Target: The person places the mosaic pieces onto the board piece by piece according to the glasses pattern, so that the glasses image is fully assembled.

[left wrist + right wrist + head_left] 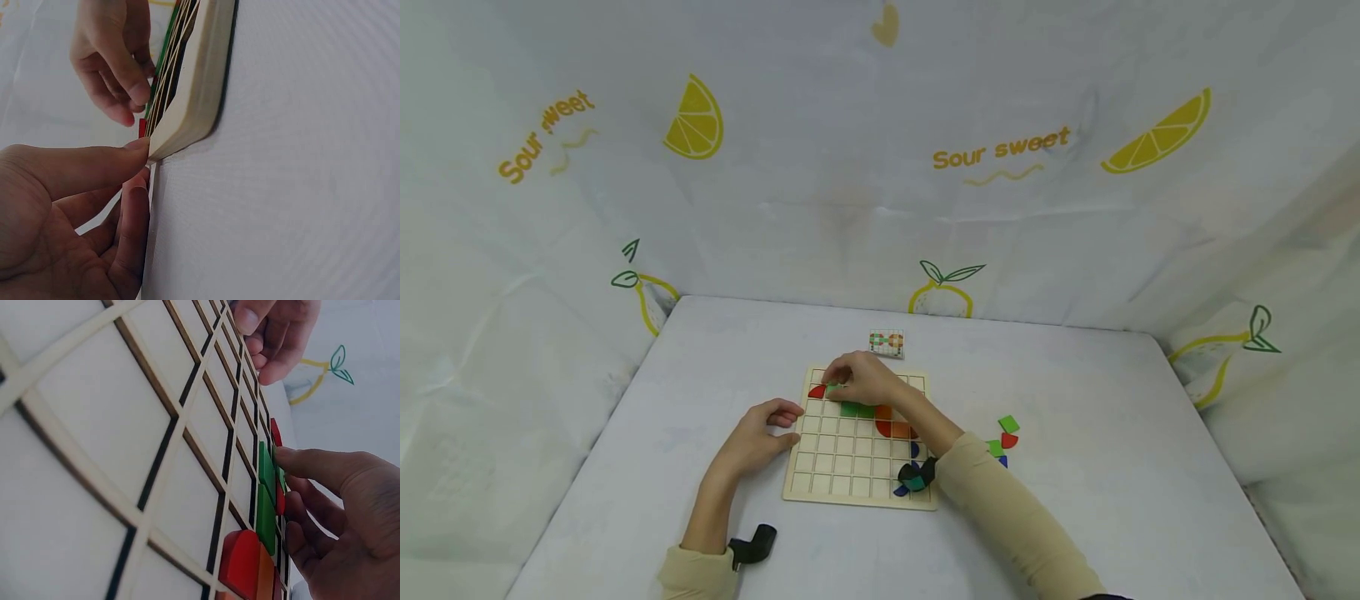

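A pale wooden grid board [842, 464] lies on the table. My right hand [868, 379] pinches a small green piece [831, 387] at the board's upper left, beside a red quarter-round piece [816, 391]. In the right wrist view, the thumb of that right hand [350, 506] touches the green piece's side; its full outline is hidden. Green square tiles [857, 410] sit just below, with red and orange pieces [900, 429] to their right. My left hand [758, 440] rests at the board's left edge, thumb and fingertips apart, the thumb [134, 153] touching the corner.
A small pattern card [887, 342] lies behind the board. Right of it are loose green, red and blue pieces [1008, 424]. Blue pieces [901, 491] show at the board's lower right, partly under the black wrist camera [928, 471]. A printed white curtain [820, 242] hangs behind.
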{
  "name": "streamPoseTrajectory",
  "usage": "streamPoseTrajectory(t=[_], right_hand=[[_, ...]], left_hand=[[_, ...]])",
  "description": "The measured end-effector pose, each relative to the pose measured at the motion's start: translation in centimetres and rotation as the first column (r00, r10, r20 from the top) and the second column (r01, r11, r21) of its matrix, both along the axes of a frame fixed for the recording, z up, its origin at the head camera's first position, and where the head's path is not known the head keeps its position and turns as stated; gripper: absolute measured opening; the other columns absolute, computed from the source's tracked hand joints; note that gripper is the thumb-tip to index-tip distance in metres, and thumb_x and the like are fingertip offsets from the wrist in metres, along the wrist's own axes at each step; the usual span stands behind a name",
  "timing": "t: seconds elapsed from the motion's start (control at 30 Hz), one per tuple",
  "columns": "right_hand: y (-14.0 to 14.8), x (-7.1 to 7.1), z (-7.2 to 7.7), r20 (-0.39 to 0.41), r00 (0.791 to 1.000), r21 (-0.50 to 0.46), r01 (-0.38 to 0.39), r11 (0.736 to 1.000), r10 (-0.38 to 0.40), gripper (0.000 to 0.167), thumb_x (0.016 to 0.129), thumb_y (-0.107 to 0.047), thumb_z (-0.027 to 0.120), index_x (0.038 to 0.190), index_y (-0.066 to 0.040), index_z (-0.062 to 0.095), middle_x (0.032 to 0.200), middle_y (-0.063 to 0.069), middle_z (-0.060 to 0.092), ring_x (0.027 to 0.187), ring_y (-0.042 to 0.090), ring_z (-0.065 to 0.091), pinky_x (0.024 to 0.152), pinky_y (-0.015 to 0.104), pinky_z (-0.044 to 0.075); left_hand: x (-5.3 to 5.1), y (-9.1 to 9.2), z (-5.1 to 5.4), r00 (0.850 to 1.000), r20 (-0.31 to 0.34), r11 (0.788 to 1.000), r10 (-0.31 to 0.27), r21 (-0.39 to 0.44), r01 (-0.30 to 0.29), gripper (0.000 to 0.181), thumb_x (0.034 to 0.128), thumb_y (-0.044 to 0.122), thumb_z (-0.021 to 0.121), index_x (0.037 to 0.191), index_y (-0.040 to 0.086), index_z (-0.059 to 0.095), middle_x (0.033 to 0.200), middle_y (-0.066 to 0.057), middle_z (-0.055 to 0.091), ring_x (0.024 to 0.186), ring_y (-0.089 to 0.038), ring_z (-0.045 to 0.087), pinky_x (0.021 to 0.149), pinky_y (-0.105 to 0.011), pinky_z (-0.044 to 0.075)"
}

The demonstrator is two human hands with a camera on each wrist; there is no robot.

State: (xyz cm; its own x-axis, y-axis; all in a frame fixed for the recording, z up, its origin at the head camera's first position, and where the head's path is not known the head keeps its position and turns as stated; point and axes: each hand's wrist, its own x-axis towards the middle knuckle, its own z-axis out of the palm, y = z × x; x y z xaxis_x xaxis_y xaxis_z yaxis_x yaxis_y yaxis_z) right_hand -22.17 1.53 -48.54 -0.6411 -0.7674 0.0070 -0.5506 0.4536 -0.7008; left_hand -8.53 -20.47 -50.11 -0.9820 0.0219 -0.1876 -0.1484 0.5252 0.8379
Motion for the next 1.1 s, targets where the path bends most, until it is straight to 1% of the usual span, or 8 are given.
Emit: streamPoseTrajectory(t=[0.1,0.23,0.33,0.43,0.57,0.67,0.87,1.1], right_hand=[[0.0,-0.1,0.0,0.008,1.0,-0.018,-0.023,1.0,0.024,0.015,0.097,-0.01,0.08,0.111,-0.005,0.08,0.101,0.008,0.08,0.088,0.007,0.068,0.082,0.019,0.055],[0.1,-0.2,0.1,0.017,0.999,-0.032,-0.039,0.999,0.039,0.015,0.096,-0.01,0.081,0.11,-0.005,0.08,0.099,0.008,0.08,0.086,0.004,0.066,0.08,0.017,0.055],[0.1,-0.2,0.1,0.02,0.999,-0.04,-0.034,0.999,0.035,0.015,0.096,-0.01,0.081,0.11,-0.005,0.08,0.101,0.009,0.08,0.088,0.007,0.068,0.081,0.019,0.056],[0.0,-0.1,0.1,0.011,1.0,-0.037,-0.02,0.999,0.021,0.016,0.097,-0.01,0.08,0.113,-0.005,0.081,0.107,0.009,0.081,0.094,0.013,0.07,0.085,0.022,0.057],[-0.4,0.2,0.1,-0.004,1.0,-0.003,-0.011,1.0,0.011,0.021,0.099,-0.016,0.079,0.119,-0.007,0.081,0.117,0.008,0.08,0.102,0.019,0.07,0.091,0.025,0.057],[-0.8,0.4,0.2,-0.018,1.0,0.022,-0.006,1.0,0.006,0.022,0.1,-0.019,0.079,0.12,-0.008,0.081,0.119,0.008,0.079,0.104,0.02,0.068,0.092,0.028,0.056],[-1.2,0.7,0.3,-0.031,0.999,0.046,0.013,0.999,-0.011,0.018,0.101,-0.015,0.077,0.117,-0.009,0.082,0.122,0.009,0.078,0.108,0.023,0.071,0.097,0.031,0.058],[-1.2,0.8,0.6,-0.01,1.0,0.062,-0.014,0.998,0.015,0.02,0.102,-0.012,0.074,0.12,-0.007,0.081,0.125,0.012,0.075,0.115,0.029,0.072,0.103,0.04,0.06]], left_hand=[[0.0,0.1,0.0,1.0,0.008,1.0,0.002,0.005,-0.002,0.035,0.0922,0.001,0.078,0.126,0.004,0.072,0.118,-0.011,0.072,0.112,-0.023,0.065,0.096,-0.037,0.051],[0.0,0.1,0.1,1.0,0.013,1.0,0.004,0.012,-0.004,0.035,0.0924,0.001,0.079,0.127,0.004,0.071,0.118,-0.012,0.072,0.111,-0.022,0.065,0.095,-0.036,0.051],[0.0,0.2,0.1,1.0,0.013,1.0,0.005,0.013,-0.005,0.035,0.0924,0.001,0.079,0.127,0.004,0.071,0.118,-0.011,0.071,0.111,-0.022,0.065,0.095,-0.036,0.051],[0.0,0.2,0.1,1.0,0.009,1.0,0.002,0.012,-0.002,0.035,0.0922,0.001,0.079,0.127,0.004,0.071,0.117,-0.011,0.071,0.11,-0.022,0.065,0.095,-0.036,0.051],[0.0,0.2,0.2,1.0,0.006,1.0,-0.002,0.001,0.002,0.035,0.0925,0.001,0.079,0.127,0.004,0.071,0.118,-0.011,0.072,0.111,-0.022,0.065,0.095,-0.037,0.052],[0.1,0.2,0.2,1.0,0.004,1.0,-0.001,-0.006,0.001,0.035,0.0928,0.001,0.079,0.127,0.005,0.071,0.118,-0.011,0.072,0.111,-0.022,0.066,0.096,-0.038,0.052],[0.1,0.2,0.2,1.0,0.002,1.0,-0.003,-0.005,0.003,0.036,0.0926,0.002,0.079,0.127,0.004,0.071,0.118,-0.012,0.072,0.111,-0.022,0.066,0.096,-0.038,0.052],[0.1,0.2,0.2,1.0,0.0,1.0,-0.003,-0.001,0.003,0.035,0.0929,0.001,0.079,0.127,0.004,0.071,0.119,-0.012,0.072,0.112,-0.022,0.066,0.096,-0.038,0.052]])
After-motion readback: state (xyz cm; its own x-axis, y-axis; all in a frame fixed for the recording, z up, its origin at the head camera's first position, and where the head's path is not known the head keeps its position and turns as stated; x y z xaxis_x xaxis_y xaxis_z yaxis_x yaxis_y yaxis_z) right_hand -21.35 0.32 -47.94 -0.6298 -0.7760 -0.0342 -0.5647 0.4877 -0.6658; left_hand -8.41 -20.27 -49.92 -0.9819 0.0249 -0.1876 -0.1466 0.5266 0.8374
